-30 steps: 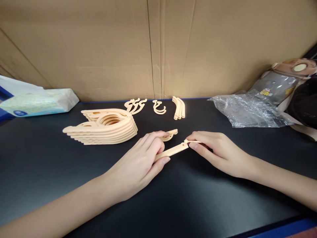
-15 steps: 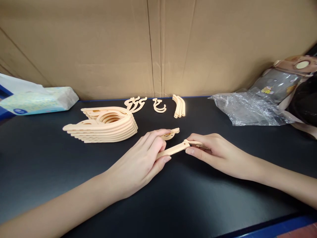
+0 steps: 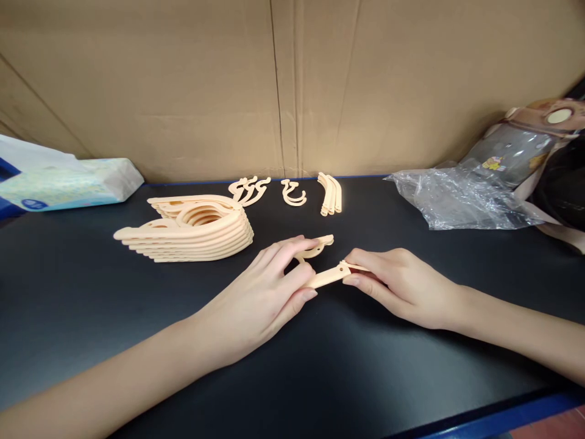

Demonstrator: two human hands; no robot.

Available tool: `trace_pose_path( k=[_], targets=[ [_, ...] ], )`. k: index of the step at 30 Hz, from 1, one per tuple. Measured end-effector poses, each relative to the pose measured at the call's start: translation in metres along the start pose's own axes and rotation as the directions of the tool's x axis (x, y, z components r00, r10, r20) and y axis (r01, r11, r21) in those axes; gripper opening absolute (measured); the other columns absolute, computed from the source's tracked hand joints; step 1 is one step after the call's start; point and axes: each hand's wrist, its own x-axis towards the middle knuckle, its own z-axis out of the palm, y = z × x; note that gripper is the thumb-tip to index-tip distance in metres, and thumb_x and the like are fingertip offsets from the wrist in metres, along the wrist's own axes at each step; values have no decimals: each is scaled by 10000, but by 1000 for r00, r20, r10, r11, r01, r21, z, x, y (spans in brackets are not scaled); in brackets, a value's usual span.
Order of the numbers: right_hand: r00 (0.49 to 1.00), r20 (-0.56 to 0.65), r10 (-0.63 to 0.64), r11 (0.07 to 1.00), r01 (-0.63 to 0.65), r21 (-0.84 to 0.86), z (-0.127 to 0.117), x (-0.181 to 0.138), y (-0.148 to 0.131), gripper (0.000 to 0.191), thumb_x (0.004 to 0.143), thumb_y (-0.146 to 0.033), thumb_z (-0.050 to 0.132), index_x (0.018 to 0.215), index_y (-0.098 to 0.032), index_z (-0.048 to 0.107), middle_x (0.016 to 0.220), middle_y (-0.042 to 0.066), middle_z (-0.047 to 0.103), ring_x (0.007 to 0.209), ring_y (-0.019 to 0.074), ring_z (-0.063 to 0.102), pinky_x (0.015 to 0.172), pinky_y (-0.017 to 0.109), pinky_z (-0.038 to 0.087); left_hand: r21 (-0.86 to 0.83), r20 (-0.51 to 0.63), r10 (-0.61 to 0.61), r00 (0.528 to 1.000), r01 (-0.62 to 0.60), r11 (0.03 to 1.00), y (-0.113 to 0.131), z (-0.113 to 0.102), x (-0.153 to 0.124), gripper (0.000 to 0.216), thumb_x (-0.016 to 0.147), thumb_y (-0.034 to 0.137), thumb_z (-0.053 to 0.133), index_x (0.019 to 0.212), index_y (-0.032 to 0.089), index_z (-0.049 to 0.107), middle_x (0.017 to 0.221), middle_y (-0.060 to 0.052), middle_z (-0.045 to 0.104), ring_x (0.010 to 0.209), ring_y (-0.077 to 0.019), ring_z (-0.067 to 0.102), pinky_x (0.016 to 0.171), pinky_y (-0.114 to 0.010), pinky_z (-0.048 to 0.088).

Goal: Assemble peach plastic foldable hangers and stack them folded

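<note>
A cream plastic folding hanger piece point(image 3: 328, 277) is in my left hand point(image 3: 267, 299), whose fingers are wrapped over it. Its near arm, with a small round hole at the tip, points right; its far arm shows beyond my fingers. My right hand point(image 3: 402, 283) pinches a thin cream plastic part point(image 3: 357, 267) between thumb and fingers. That part meets the tip of the near arm, and my fingers hide most of it. Whether the two are joined, I cannot tell. To the left lies a stack of similar cream hanger pieces point(image 3: 201, 235).
Along the back of the black table point(image 3: 256, 390) lie cream hooks point(image 3: 249, 192), more hooks point(image 3: 293, 193) and curved bars point(image 3: 329, 195). A tissue pack point(image 3: 77, 183) sits at left. At right are a crumpled clear plastic bag point(image 3: 461, 198) and a bottle point(image 3: 512, 152). Cardboard point(image 3: 183, 91) stands behind.
The hanger piece has shifted slightly right in my left hand. The thin part in my right hand has turned and shows less. My right hand stays close to the arm's tip.
</note>
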Motion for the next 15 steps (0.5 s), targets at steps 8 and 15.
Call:
trace_pose_path(
  k=[8, 15],
  targets=[
    [989, -75, -128, 945, 99, -312, 4, -1, 3, 346, 1050, -357, 267, 863, -201, 513, 667, -13, 603, 466, 118, 533, 437, 253, 290, -3, 7, 6, 1000, -6, 1000, -1, 1, 0, 157, 1026, 206, 385, 960, 196, 527, 1462, -93, 408, 1404, -234, 323, 1109, -414, 381],
    [962, -107, -252, 845, 165, -509, 4, -1, 3, 408, 1061, -319, 236, 853, -176, 556, 670, -10, 604, 500, 108, 558, 433, 266, 297, 3, 2, 25, 1000, -25, 1000, -1, 1, 0, 149, 1021, 204, 399, 959, 191, 534, 1458, -92, 424, 1391, -249, 345, 1105, -416, 383]
  ],
)
